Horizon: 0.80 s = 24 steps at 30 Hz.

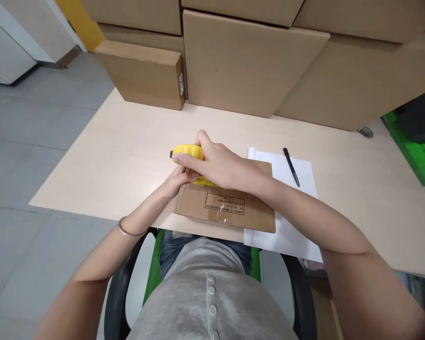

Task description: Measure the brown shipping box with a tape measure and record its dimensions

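Observation:
My right hand [221, 163] is closed around a yellow plastic tool [188, 151] with a ribbed edge and a black tip. More yellow shows beneath that hand, and the palm hides the rest, so its exact kind is unclear. Below lies a flat brown cardboard box [191, 203] with printed text and a shiny strip of clear tape on its near side. My left hand [175, 182] grips the box at its far left corner, fingers bent in close under the yellow tool. Part of the left fingers is hidden by the right hand.
White paper [301, 222] lies partly under the box, with a black pen [291, 167] on it. Stacked cartons [248, 66] line the table's back, and a smaller carton [145, 78] stands at the back left. The table's [92, 165] near edge is close to my lap.

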Each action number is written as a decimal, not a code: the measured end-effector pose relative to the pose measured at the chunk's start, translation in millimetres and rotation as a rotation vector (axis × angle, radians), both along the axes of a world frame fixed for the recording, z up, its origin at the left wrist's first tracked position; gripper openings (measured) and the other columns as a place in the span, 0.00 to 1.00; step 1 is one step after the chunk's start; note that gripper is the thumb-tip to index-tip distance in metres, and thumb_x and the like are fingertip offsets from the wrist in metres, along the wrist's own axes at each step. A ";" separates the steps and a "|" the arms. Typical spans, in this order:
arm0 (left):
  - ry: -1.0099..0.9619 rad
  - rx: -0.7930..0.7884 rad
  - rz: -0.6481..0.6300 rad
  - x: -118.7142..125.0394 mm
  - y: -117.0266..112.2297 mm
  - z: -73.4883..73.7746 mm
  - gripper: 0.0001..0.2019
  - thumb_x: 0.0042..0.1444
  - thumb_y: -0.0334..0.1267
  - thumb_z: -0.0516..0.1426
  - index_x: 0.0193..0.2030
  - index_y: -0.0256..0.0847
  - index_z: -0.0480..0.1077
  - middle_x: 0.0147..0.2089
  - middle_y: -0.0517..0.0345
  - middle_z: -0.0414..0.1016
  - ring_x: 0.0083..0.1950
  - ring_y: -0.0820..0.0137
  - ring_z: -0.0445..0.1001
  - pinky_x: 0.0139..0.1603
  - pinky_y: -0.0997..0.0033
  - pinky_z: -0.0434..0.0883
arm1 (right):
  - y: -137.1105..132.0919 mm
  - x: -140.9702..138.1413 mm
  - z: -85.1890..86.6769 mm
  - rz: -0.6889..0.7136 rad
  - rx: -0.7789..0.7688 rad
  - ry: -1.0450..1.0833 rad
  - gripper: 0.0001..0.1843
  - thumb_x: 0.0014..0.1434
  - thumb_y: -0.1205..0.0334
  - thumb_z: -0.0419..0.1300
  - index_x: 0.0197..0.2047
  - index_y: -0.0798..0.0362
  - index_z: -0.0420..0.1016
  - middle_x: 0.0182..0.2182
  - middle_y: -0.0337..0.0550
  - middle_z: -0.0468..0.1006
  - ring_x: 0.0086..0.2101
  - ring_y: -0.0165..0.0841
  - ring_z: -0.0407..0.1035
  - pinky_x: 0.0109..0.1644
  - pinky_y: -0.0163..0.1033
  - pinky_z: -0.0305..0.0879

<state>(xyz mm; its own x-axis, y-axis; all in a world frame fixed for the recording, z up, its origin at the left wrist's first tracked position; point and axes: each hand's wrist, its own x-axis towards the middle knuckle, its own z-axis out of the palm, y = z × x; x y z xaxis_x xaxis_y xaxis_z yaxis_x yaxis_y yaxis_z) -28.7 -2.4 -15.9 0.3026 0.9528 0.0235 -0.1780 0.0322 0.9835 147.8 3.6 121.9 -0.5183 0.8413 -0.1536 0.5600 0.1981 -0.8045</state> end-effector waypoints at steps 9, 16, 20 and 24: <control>-0.042 -0.011 0.009 -1.0 -8.7 10.1 0.41 0.57 0.51 0.69 0.76 0.56 0.62 0.73 0.53 0.70 0.72 0.50 0.72 0.72 0.50 0.70 | -5.2 39.3 -5.1 -0.116 -0.025 -0.110 0.27 0.66 0.29 0.57 0.39 0.45 0.58 0.30 0.38 0.79 0.28 0.38 0.71 0.32 0.43 0.60; -0.046 -0.011 0.019 6.2 -6.2 13.5 0.39 0.55 0.58 0.67 0.72 0.52 0.64 0.64 0.52 0.76 0.64 0.51 0.75 0.66 0.52 0.72 | -9.9 57.9 -21.0 -0.227 0.090 -0.104 0.26 0.64 0.31 0.59 0.35 0.45 0.59 0.25 0.35 0.76 0.27 0.38 0.71 0.32 0.41 0.57; -0.122 -0.071 0.103 13.1 -6.4 15.5 0.27 0.65 0.59 0.56 0.65 0.50 0.70 0.57 0.54 0.79 0.58 0.56 0.77 0.62 0.54 0.74 | -12.5 52.7 -24.3 -0.252 0.177 -0.127 0.25 0.62 0.34 0.60 0.33 0.45 0.58 0.20 0.32 0.69 0.22 0.35 0.64 0.29 0.39 0.50; -0.148 -0.098 0.090 11.5 -0.9 16.0 0.25 0.57 0.55 0.64 0.59 0.50 0.72 0.51 0.58 0.80 0.51 0.60 0.78 0.56 0.59 0.76 | -15.6 52.1 -24.6 -0.257 0.194 -0.114 0.24 0.62 0.35 0.60 0.33 0.44 0.58 0.19 0.31 0.67 0.22 0.35 0.62 0.29 0.39 0.49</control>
